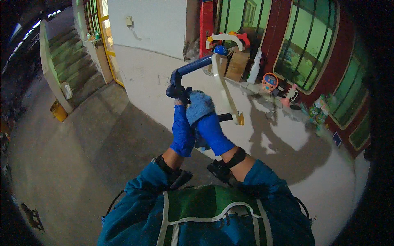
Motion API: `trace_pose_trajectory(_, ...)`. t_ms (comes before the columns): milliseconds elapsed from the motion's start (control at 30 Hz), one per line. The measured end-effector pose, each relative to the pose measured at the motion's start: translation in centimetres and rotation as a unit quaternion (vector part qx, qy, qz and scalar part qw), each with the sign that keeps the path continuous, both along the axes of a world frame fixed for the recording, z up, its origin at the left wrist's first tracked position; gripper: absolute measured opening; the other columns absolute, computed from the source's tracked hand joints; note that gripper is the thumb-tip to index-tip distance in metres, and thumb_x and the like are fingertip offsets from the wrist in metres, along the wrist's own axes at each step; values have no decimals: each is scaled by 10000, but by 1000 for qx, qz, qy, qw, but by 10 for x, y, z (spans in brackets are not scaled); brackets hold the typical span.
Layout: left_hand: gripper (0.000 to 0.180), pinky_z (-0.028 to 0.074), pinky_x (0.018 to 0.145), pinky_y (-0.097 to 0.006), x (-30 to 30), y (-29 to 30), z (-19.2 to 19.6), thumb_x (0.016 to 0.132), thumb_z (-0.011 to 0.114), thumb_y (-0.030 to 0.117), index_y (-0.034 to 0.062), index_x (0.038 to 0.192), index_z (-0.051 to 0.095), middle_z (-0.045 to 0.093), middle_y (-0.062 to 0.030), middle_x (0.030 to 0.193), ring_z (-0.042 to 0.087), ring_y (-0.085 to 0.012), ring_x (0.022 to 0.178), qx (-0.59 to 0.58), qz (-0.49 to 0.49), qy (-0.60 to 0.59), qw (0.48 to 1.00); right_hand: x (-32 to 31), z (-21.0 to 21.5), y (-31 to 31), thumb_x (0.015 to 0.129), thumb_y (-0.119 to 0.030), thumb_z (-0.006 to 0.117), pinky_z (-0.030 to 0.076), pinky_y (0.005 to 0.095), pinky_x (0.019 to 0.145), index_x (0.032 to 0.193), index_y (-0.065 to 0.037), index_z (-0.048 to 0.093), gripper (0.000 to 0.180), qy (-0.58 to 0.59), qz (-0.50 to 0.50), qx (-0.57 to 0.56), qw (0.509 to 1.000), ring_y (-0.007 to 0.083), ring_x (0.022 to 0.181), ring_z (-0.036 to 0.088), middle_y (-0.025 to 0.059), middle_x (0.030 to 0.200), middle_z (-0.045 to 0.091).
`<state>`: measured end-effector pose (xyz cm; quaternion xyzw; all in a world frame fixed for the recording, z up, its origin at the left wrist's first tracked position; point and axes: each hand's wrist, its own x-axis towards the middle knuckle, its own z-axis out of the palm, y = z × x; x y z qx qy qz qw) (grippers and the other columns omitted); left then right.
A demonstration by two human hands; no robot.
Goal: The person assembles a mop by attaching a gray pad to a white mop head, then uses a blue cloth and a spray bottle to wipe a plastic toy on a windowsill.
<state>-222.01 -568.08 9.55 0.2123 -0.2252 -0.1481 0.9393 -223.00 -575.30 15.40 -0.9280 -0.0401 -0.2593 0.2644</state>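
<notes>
- The left hand (180,107), in a blue rubber glove, was clamped on the near end of a dark blue curved plastic bar (189,69), fingers wrapped around its black grip
- The right hand (201,110), also blue-gloved, pressed a light blue fluffy cloth (199,104) against the same bar just beside the left hand; its fingers were folded together over the cloth
- The bar was held up in the air in front of the person's chest, well above the grey concrete floor (74,156), with a cream-coloured flat strap or strut (225,86) hanging from its far end down to a small yellow tip
- I judged the loose strut the main worry: it hung free, and a hard wipe could have set it swinging into the white wall (152,28) or back at the person's arm
- The gloves looked slick, so the left hand's hold on the bar might have slipped if the right one pushed too firmly; the whole piece would then have dropped onto the concrete
- The cloth sat bunched under the palm, not wrapped round the bar, so it could have slid off and fallen
- A heap of coloured plastic toys and brown cardboard boxes (238,61) stood near the far end of the bar, against the wall; a wide swing might have knocked into them
- The light was dim and bluish, so dirt left on the bar would have been hard to see
</notes>
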Motion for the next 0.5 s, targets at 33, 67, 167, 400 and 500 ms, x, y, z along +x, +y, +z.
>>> trace_pose_trajectory(33,595,450,955,-354,1,-1,1,950,379,501,103,1390,332,508,-136,1264,533,-242,1125,21,23,20,999,-1,0,3,818,-193,563,462,383,827,1039,-41,567,268,15,-19,9,1000,331,981,551,200,1020,574)
trace_pose_trajectory(67,601,440,969,-362,3,-1,2,948,379,505,110,1398,317,486,-136,1293,514,-247,1151,23,31,16,999,-3,-3,6,820,-194,564,459,391,831,1044,-41,568,271,24,-27,25,999,338,998,543,201,1054,569)
trace_pose_trajectory(167,616,402,1012,-394,12,-2,7,943,378,514,129,1415,286,426,-124,1356,445,-255,1225,28,110,-41,993,-17,-20,8,831,-198,568,453,416,850,1077,-48,565,289,-112,14,46,993,363,1040,519,203,1143,541)
trace_pose_trajectory(400,592,405,985,-419,16,7,26,918,426,539,119,1333,384,468,-92,1265,448,-246,1170,-15,133,-2,991,-47,-48,-10,844,-216,568,458,434,811,1022,-24,546,263,-115,76,111,984,369,972,523,185,1029,530)
trace_pose_trajectory(500,597,446,875,-363,4,1,26,879,496,566,102,1254,475,525,-82,1080,521,-207,979,15,62,48,997,-46,-42,-9,845,-244,564,460,410,807,1042,-16,536,303,-36,71,157,984,358,951,527,193,1015,517)
